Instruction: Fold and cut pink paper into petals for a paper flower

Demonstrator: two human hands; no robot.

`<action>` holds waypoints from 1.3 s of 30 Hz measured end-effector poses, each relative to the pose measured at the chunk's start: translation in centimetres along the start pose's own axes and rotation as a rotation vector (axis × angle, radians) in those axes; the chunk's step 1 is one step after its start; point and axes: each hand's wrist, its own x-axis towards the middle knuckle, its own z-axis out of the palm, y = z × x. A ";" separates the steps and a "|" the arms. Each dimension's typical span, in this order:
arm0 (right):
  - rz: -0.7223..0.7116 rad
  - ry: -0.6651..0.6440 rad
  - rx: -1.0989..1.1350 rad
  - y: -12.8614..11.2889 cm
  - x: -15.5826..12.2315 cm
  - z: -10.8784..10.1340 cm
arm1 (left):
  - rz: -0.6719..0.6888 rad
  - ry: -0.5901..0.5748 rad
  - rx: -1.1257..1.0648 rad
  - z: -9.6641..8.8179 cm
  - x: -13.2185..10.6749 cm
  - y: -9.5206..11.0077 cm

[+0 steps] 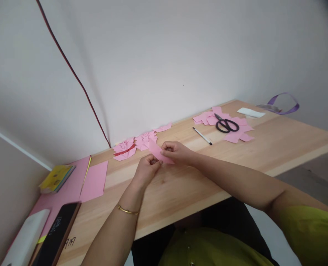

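Observation:
Between my two hands is a small piece of pink paper [157, 150], held above the wooden table [177, 188]. My left hand [147, 170] pinches its lower left edge. My right hand [176, 152] grips its right side between thumb and curled fingers. Just beyond the hands, cut and folded pink paper shapes [125, 147] lie along the wall, one with a red strip [126, 150] across it. Part of the held paper is hidden behind my fingers.
To the right, black-handled scissors [227, 125] rest on pink cut-outs [240, 135], near a pen [202, 136] and a white strip [251, 112]. At left lie pink sheets [94, 181], a yellow packet [57, 178], a phone [57, 234] and a white box-like object [27, 236].

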 end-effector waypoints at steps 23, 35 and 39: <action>-0.006 -0.058 -0.089 0.2 0.2 -0.6 | -0.038 -0.024 -0.169 0.1 0.1 -0.2; -0.055 -0.060 -0.067 0.3 0.3 -0.6 | -0.108 0.112 -0.385 -0.1 0.9 -1.3; -0.041 -0.091 -0.040 0.6 0.3 -0.3 | -0.113 0.123 -0.427 0.1 0.9 -1.1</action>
